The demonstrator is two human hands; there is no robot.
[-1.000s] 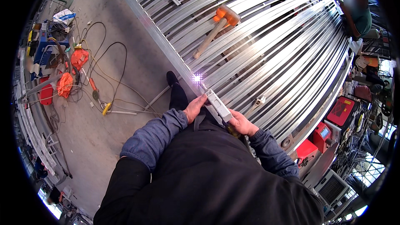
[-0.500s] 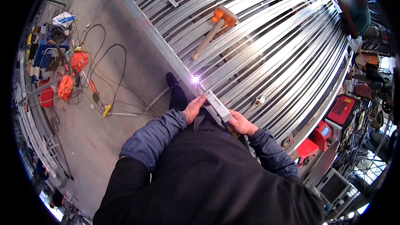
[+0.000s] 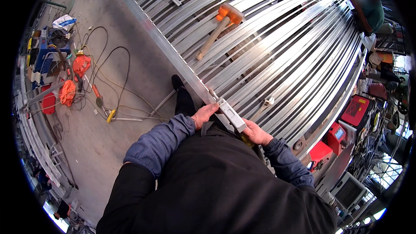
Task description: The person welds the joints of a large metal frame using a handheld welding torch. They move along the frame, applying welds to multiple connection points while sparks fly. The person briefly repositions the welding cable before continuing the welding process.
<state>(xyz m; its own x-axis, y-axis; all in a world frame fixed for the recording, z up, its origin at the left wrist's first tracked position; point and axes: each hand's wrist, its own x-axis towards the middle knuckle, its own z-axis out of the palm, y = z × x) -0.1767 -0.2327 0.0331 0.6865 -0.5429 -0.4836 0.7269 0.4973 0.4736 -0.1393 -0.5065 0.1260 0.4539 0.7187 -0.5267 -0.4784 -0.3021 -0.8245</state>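
My left hand (image 3: pixel 204 115) and my right hand (image 3: pixel 257 133) are both closed on a boxy silver welding torch (image 3: pixel 232 116). The left grips it near the front, the right near its back end. The torch's thin tip points at the edge rail (image 3: pixel 162 48) of a large metal frame made of many parallel bars; no light shows at the tip. Whether it touches the rail, I cannot tell. An orange-headed mallet (image 3: pixel 232 14) with a wooden handle lies on the bars ahead of the torch. To the right of the torch, a wrench-like tool (image 3: pixel 268 102) rests on the bars.
Cables (image 3: pixel 117 71) and orange cloth (image 3: pixel 68 92) lie on the floor at left, beside a blue machine (image 3: pixel 42 63). Red cases (image 3: pixel 357 112) and a red box with a screen (image 3: pixel 335 138) stand at right. Another person (image 3: pixel 372 15) is at the frame's far right.
The bright welding light at the torch tip has gone out. Both hands and the torch have shifted slightly right and nearer to me, while the frame and mallet appear a little further left.
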